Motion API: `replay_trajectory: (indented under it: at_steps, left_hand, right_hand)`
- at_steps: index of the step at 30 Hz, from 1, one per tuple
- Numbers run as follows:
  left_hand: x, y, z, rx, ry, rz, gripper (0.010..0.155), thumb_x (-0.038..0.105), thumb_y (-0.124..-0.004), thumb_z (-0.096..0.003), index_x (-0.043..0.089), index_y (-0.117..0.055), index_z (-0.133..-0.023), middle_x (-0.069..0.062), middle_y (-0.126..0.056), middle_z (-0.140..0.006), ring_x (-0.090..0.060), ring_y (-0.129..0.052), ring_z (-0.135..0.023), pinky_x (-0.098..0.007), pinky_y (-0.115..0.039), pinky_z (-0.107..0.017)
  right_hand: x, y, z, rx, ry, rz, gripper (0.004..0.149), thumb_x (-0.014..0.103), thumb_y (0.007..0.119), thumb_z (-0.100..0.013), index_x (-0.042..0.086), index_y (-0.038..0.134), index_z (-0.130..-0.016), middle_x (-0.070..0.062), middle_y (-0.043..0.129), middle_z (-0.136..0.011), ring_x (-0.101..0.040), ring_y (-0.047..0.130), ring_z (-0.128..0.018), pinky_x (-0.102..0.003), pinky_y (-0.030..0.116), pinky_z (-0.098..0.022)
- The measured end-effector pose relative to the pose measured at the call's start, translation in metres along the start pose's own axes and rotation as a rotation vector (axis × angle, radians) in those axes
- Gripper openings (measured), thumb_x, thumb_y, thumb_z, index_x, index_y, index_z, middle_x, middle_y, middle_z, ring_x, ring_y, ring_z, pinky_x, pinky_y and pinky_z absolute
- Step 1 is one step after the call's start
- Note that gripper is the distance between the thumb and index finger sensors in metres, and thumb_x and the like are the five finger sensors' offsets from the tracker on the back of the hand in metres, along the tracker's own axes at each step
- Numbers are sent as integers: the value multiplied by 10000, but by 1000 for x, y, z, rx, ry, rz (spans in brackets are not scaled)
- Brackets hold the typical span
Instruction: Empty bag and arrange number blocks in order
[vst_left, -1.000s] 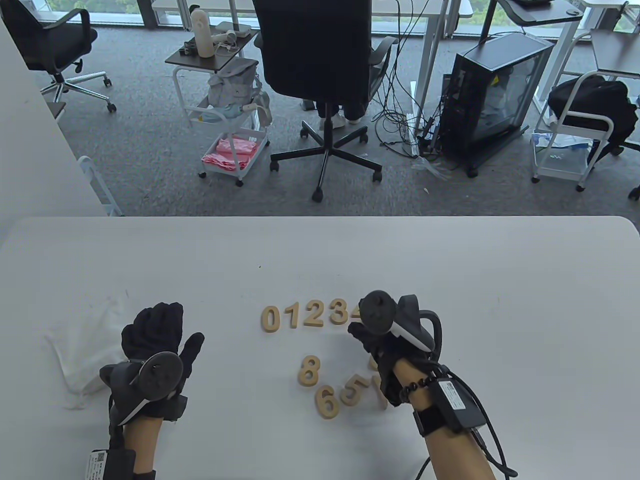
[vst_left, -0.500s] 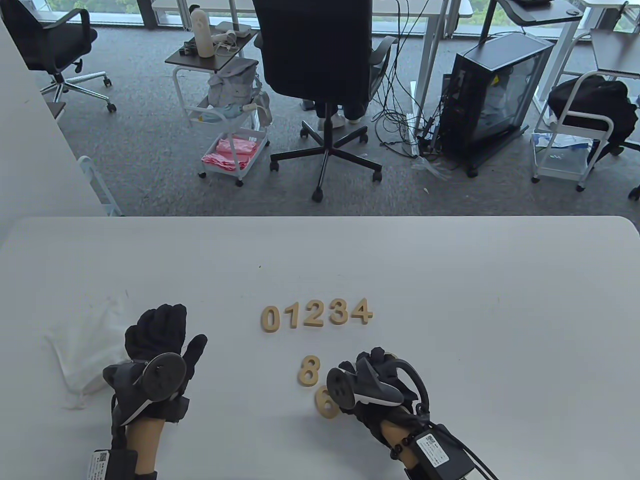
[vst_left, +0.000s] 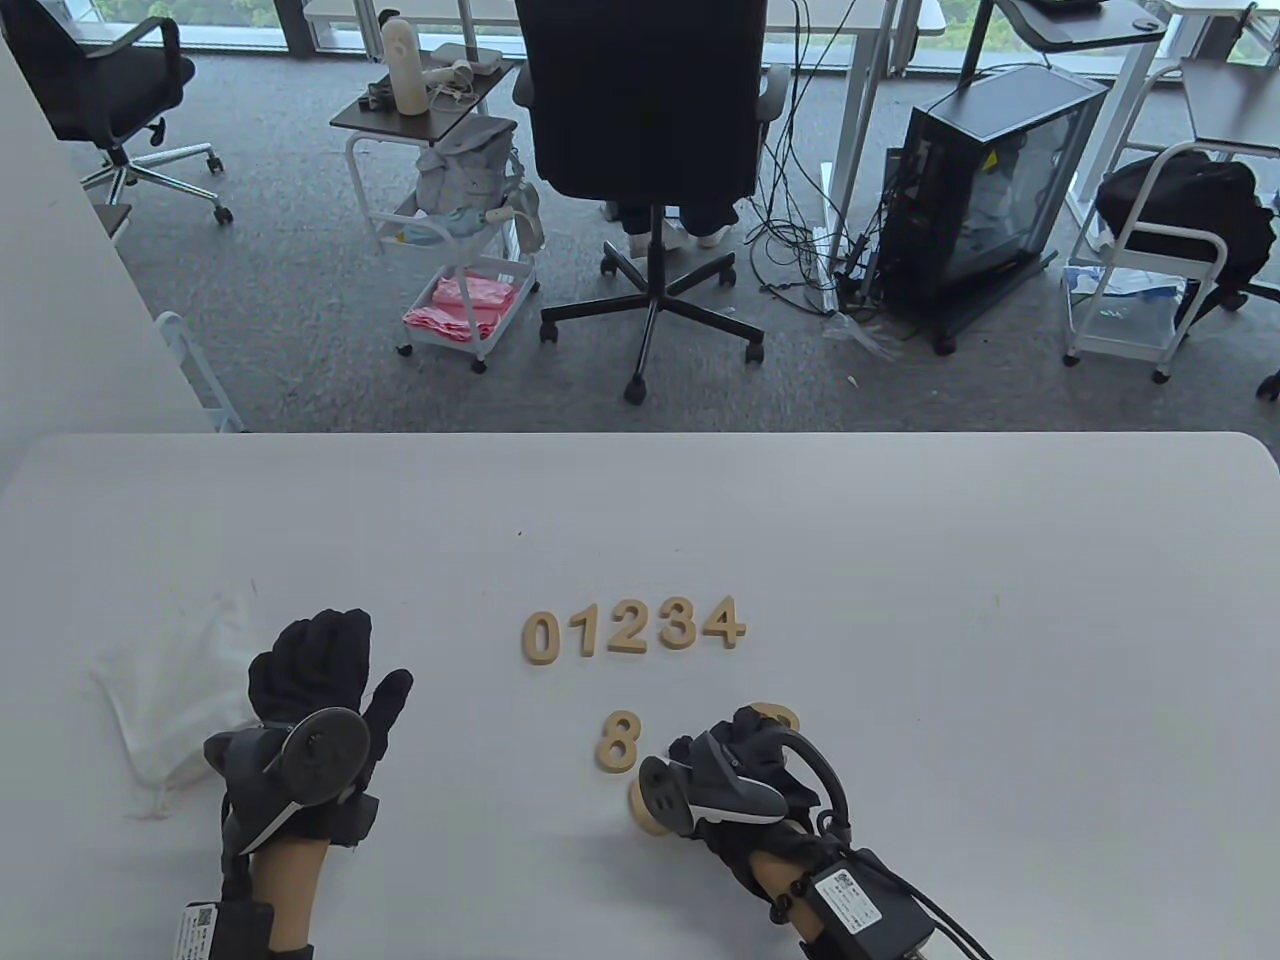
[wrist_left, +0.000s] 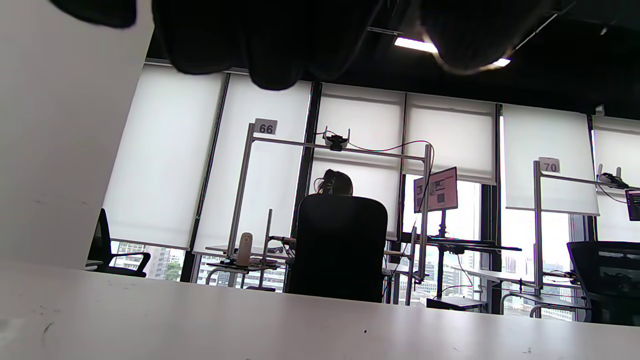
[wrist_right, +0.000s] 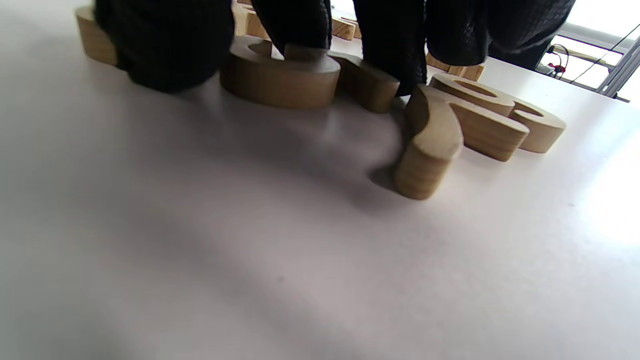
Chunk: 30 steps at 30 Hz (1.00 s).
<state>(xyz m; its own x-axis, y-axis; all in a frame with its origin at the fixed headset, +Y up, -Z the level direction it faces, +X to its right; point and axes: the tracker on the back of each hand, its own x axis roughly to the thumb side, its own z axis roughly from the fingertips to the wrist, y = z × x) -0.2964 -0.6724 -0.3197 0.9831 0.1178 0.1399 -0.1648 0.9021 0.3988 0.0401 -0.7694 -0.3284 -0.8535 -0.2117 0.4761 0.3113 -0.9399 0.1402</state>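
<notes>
Wooden number blocks 0 (vst_left: 540, 637), 1 (vst_left: 583, 632), 2 (vst_left: 627, 628), 3 (vst_left: 680, 624) and 4 (vst_left: 722, 622) lie in a row mid-table. The 8 (vst_left: 619, 741) lies loose below them. My right hand (vst_left: 730, 745) covers the other loose blocks; the 6 (vst_left: 645, 812) and the 9 (vst_left: 782, 714) peek out. In the right wrist view my right hand (wrist_right: 240, 40) has thumb and fingers around the 5 (wrist_right: 280, 75), which lies flat. The 7 (wrist_right: 430, 145) leans on the 9 (wrist_right: 500, 115). My left hand (vst_left: 320, 670) rests flat and empty beside the white bag (vst_left: 170, 690).
The white table's far edge (vst_left: 640, 436) borders an office floor with a black chair (vst_left: 640, 120) and carts. The left wrist view shows only the tabletop (wrist_left: 300, 325) and the room beyond.
My right hand left the 4 at the end of the row, came back toward me and settled onto the loose blocks, closing around the 5. My left hand barely moved.
</notes>
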Motion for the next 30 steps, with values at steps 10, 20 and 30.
replay_trajectory:
  at_steps: [10,20,30]
  left_hand:
    - [0,0,0,-3,2,4,732,513,-695,-519,60,-603,-1087,-272,-631,-1088,-600,-680,-975,-788,-528,-650]
    - [-2,1,1,1,8,12,731,513,-695,-519,63,-602,-1087,-271,-628,-1090,-600,-678,-976,-788,-529,-650]
    - [-2,1,1,4,12,17,733,513,-694,-520,60,-599,-1088,-270,-629,-1090,-601,-679,-975,-789,-529,-648]
  right_hand:
    - [3,-1,0,-44,-21,28,645,415,790,-470,139,672,-1041,-315,760,-1004,-591,708,-903,-725,598,-674]
    - [-32,-24,20,-166,51,-165,640,402,761,-500,169,605,-1075,-307,658,-1071,-560,849,-819,-697,747,-607]
    - [-98,-20,41,-290,138,-779,539,313,802,-510,171,693,-1018,-386,521,-1074,-399,960,-705,-547,872,-544]
